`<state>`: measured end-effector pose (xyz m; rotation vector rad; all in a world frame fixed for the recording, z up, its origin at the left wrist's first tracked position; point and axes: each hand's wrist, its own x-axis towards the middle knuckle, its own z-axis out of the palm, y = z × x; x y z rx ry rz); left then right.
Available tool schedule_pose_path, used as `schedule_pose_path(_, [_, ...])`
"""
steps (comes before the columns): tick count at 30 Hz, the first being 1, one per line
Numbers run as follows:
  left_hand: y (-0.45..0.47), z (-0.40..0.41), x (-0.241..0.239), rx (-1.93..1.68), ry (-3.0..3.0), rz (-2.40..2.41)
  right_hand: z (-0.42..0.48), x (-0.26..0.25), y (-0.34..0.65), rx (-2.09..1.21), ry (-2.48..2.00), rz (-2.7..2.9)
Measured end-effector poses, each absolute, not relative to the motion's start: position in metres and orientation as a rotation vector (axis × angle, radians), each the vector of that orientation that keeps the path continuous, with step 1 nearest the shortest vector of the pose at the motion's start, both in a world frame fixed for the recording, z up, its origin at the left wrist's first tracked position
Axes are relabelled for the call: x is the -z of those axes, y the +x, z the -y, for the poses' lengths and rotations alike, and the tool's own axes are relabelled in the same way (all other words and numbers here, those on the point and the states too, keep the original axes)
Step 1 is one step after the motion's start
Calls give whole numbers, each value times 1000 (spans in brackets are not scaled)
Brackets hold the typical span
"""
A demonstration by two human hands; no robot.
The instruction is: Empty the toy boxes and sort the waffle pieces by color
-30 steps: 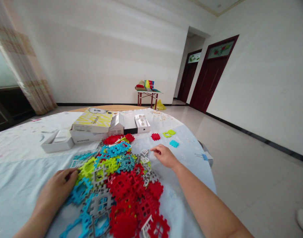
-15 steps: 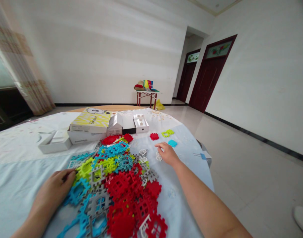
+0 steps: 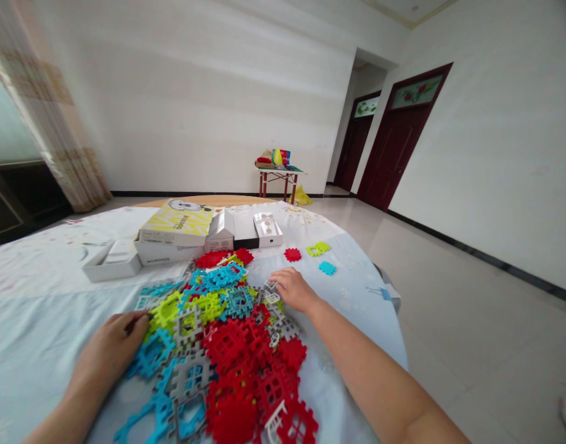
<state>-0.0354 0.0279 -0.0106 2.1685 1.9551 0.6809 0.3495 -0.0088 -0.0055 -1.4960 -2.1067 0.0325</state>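
Note:
A loose pile of notched plastic building tiles covers the middle of the table, with red tiles (image 3: pixel 232 419), blue tiles (image 3: pixel 225 276), lime tiles (image 3: pixel 165 310) and grey tiles (image 3: pixel 190 373). At its left edge rests my left hand (image 3: pixel 110 348), fingers curled and tips against the lime and blue tiles; what they hold, if anything, is hidden. My right hand (image 3: pixel 295 290) is at the pile's far right side, its fingertips closed on a small white window piece (image 3: pixel 270 285). Just below lies another white window piece (image 3: pixel 272 297).
Apart on the right lie a red tile (image 3: pixel 292 254), lime tiles (image 3: pixel 319 248) and a blue tile (image 3: pixel 327 268). Behind the pile stand a yellow-and-white box (image 3: pixel 176 225), a white tray (image 3: pixel 110 268) and a small white box (image 3: pixel 267 231). A blue clip (image 3: pixel 385 294) sits at the cloth's right edge.
My right hand has moved left, from beside a loose white piece to the white window pieces at the pile's edge. That loose piece no longer shows. My left hand stays put.

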Motion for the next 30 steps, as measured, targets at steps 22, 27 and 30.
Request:
schedule_pose_path(22, [-37, -27, 12, -676, 2157, -1961, 35, -19, 396, -103, -1559, 1785])
schedule_pose_path(27, [-38, -28, 11, -680, 2173, -1955, 36, -13, 401, -159, -1614, 1771])
schedule_pose_path(30, [-38, -28, 11, -678, 2181, -1958, 34, -9, 392, -77, -1618, 1791])
